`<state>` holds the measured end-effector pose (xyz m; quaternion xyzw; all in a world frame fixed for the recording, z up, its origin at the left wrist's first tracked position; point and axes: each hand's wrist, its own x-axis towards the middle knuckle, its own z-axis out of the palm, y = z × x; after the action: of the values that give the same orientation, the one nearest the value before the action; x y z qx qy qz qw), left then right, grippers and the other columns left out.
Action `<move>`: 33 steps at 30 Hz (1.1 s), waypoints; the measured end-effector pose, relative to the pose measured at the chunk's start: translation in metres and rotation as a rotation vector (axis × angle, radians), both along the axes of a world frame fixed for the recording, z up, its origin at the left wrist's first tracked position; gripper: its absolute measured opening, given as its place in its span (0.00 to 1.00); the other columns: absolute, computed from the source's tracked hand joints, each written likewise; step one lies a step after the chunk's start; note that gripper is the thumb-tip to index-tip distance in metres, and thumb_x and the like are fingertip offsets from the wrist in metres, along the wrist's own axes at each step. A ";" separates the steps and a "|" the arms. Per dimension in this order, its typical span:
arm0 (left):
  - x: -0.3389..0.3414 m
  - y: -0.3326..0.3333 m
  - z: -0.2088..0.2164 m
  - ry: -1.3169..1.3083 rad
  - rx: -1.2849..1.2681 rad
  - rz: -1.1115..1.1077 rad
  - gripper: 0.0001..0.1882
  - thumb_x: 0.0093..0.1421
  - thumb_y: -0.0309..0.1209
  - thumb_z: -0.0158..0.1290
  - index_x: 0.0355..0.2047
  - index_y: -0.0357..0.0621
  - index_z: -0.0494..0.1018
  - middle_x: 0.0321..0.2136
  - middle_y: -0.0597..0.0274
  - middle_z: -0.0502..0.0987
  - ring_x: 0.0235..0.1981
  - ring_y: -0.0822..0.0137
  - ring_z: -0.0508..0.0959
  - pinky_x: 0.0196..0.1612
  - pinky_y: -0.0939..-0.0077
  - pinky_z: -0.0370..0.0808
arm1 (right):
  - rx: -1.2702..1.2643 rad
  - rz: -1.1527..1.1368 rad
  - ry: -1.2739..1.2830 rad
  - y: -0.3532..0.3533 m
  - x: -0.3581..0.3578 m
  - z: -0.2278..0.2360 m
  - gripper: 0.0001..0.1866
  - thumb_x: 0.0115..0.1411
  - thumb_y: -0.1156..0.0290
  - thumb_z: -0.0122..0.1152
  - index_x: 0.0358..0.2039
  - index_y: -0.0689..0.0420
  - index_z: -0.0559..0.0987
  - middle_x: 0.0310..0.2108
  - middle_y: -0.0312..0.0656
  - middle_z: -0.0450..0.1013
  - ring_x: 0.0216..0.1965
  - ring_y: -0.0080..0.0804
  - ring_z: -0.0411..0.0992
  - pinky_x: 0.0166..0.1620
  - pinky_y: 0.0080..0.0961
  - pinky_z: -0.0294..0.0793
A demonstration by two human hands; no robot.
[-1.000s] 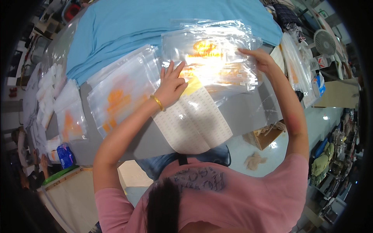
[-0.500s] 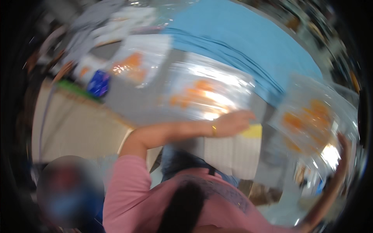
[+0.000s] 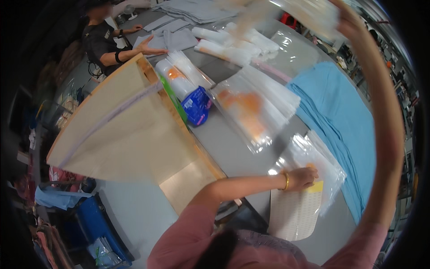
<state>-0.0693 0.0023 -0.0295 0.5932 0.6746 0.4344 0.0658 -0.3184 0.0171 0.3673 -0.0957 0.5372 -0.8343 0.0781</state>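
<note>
On the bench (image 3: pixel 226 141), the pale sheet (image 3: pixel 293 211) is lying lengthwise between us and our nearer left hand (image 3: pixel 306 178), whose fingers are resting curled, pinching or not we cannot tell; well beyond, our right hand (image 3: pixel 348 26) is gripping blurred clear bags (image 3: pixel 309 14).

Glossy clear plastic is seen on printed bags (image 3: pixel 244 107) & bag stack (image 3: pixel 329 172); blurred sheen on raised film (image 3: pixel 313 15). Label sheet (image 3: pixel 291 217) is judged paper, mostly matt. Blue pkt (image 3: pixel 196 105): shiny plastic. Lt. blue fabric (image 3: pixel 342 101): matt, creased cloth. Tabletop (image 3: pixel 224 145): smooth, low-sheen. Box edge (image 3: pixel 198 140): wood. Bracelet (image 3: pixel 287 181): polished gold-col. metal.
</note>
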 end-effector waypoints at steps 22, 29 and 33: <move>-0.027 -0.039 0.011 0.001 0.123 0.318 0.19 0.63 0.27 0.51 0.55 0.38 0.76 0.53 0.48 0.76 0.60 0.50 0.72 0.67 0.57 0.67 | -0.089 0.243 -0.514 -0.355 -0.155 -0.280 0.20 0.57 0.86 0.66 0.50 0.74 0.74 0.47 0.58 0.74 0.42 0.57 0.80 0.47 0.62 0.84; -0.023 -0.026 0.011 -0.001 0.146 0.324 0.18 0.63 0.27 0.50 0.52 0.38 0.77 0.49 0.49 0.77 0.57 0.51 0.74 0.65 0.57 0.69 | 0.007 0.230 -0.520 -0.325 -0.164 -0.285 0.20 0.58 0.83 0.68 0.50 0.73 0.74 0.48 0.57 0.74 0.44 0.57 0.80 0.49 0.64 0.83; -0.024 -0.025 0.009 0.000 0.140 0.332 0.17 0.62 0.27 0.50 0.51 0.38 0.77 0.48 0.49 0.78 0.56 0.51 0.75 0.64 0.57 0.70 | -0.131 0.397 -0.485 -0.318 -0.153 -0.272 0.18 0.62 0.80 0.67 0.50 0.71 0.75 0.51 0.56 0.75 0.46 0.52 0.81 0.49 0.61 0.83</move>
<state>-0.0930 -0.0223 -0.0209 0.4769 0.7313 0.4853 -0.0481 -0.4710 -0.3008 0.0949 -0.0019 0.4191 -0.8341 0.3587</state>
